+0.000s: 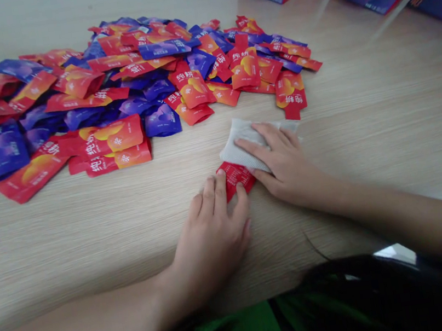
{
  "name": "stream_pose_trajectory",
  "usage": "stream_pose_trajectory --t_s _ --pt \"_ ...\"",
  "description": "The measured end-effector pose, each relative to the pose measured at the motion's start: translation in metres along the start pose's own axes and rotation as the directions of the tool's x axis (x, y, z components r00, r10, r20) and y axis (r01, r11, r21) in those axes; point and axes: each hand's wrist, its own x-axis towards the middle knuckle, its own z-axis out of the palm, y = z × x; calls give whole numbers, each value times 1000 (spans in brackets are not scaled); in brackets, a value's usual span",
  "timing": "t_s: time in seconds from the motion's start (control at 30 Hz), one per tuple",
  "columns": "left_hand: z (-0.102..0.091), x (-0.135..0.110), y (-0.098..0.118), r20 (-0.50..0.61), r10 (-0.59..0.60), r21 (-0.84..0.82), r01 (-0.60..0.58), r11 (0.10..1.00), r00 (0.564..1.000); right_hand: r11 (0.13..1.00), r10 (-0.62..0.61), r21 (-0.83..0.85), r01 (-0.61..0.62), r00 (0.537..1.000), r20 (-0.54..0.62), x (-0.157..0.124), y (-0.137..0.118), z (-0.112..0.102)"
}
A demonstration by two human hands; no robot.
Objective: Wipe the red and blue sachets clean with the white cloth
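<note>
Both hands pressing down, grips open;
left hand (211, 239) resting fingertips on a red sachet wrapper (234, 178); right hand (285, 164) lying spread on a white fabric pad (242, 147).

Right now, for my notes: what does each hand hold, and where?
Left hand presses the red sachet's exposed part, beside the white pad; right hand lies flat across the pad's middle.

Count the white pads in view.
1: the white pad lies under the right hand, beside a red wrapper. More may be hidden in the pile of packets.
</note>
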Motion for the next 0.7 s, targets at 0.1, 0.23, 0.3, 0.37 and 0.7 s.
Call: stream_pose_trajectory --t_s 0.1,0.23,0.3,0.37,0.7 --pt "-1 1 -1 3 8 8 -8 1000 1000 988 -153 28 152 987 41 -2 -8 -1" --pt "1 0 -1 -29 2 9 -2 1000 1000 998 -50 27 49 998 35 2 2 -5" --pt "1 0 -1 -28 0 6 0 1000 1000 999 51 19 -51 999 4 5 8 -5" --pt "1 0 -1 -16 -7 0 7 1000 1000 999 38 19 -38 999 -1 4 5 -3" --pt "-1 1 -1 -4 -39 3 39 999 999 997 67 -29 -68 997 -36 2 -2 0"
